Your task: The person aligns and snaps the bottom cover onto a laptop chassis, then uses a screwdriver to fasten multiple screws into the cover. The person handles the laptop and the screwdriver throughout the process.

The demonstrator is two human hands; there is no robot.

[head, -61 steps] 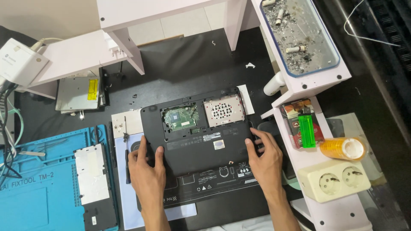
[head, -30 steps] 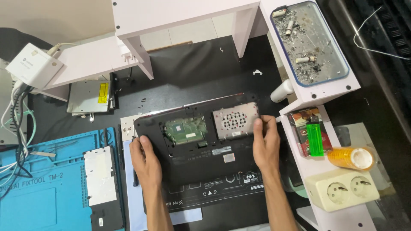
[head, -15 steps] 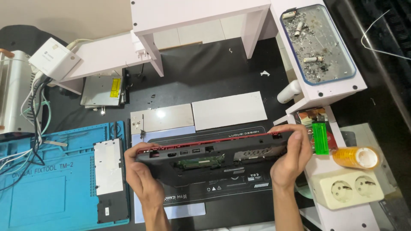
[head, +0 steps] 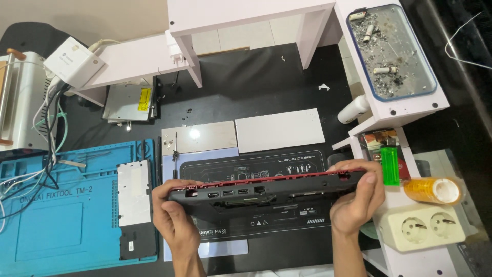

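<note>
Dark counter [head: 246,87], crowded, under white shelving [head: 241,15]. Blue repair mat [head: 61,205] at left with a flat grey panel [head: 133,192] lying on it; black printed mat [head: 246,164] in the middle. Two silvery plates [head: 200,137] side by side just behind that mat, a metal drive [head: 128,102] further back left. On the right, a tray of cigarette ends [head: 392,51] on a white shelf, green lighter [head: 390,165], roll of amber tape [head: 433,190], white double socket [head: 425,225]. Black laptop base [head: 266,195], red-edged, tipped up on edge over the printed mat, port side toward the camera. Left hand [head: 171,215] clamped on its left end, right hand [head: 359,197] gripping the right end.
</note>
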